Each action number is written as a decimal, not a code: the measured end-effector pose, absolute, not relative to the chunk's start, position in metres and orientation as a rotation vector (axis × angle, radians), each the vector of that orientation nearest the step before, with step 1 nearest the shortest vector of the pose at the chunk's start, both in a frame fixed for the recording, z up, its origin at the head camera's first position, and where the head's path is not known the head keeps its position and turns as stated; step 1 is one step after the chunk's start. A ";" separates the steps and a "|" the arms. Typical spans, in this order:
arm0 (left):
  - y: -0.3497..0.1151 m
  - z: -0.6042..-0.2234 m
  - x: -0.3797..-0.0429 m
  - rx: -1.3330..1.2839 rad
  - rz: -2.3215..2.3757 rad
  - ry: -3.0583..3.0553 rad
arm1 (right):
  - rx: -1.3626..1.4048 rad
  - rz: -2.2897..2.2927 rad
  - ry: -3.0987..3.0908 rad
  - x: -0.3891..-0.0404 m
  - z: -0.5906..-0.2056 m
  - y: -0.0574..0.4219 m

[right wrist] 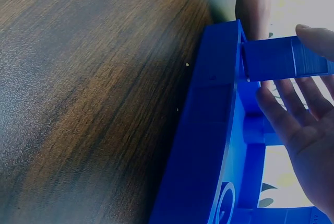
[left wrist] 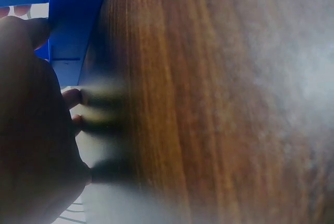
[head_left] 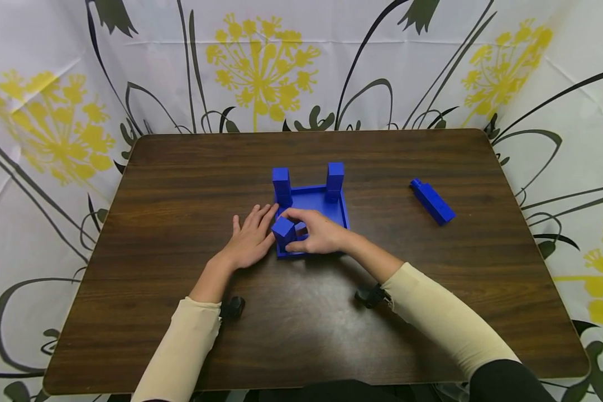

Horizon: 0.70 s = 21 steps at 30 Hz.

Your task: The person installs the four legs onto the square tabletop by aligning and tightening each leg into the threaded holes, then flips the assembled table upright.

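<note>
A square blue tray-like base, raised rim up, sits mid-table; it looks like an upturned toy table. Two blue legs stand upright at its back corners, a back-left leg and a back-right leg. At the front-left corner is another upright leg, held between the thumb and fingers of my right hand. The right wrist view shows this leg meeting the corner, and a round socket at another corner. My left hand lies with fingers extended against the base's left side.
A loose blue leg with a narrow round peg end lies to the right on the brown wooden table. A flower-patterned cloth hangs behind the table. Dark wrist cameras sit under both cream sleeves.
</note>
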<state>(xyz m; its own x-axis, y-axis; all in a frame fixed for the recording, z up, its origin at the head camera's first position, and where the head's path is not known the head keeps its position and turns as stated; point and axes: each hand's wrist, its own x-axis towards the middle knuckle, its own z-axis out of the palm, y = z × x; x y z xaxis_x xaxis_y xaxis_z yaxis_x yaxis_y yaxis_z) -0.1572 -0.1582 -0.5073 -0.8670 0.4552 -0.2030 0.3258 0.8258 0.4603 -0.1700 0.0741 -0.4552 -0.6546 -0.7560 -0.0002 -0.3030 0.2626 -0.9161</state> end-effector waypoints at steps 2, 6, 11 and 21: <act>-0.160 -0.508 -0.157 0.580 0.592 2.704 | -0.962 -1.367 2.111 -0.170 -0.456 0.072; -0.162 -0.509 -0.157 0.570 0.613 2.700 | -0.972 -1.364 2.140 -0.169 -0.456 0.070; -0.161 -0.508 -0.156 0.571 0.611 2.699 | -0.958 -1.376 2.167 -0.167 -0.456 0.069; -0.156 -0.495 -0.153 0.568 0.572 2.702 | -0.953 -1.372 2.196 -0.167 -0.456 0.071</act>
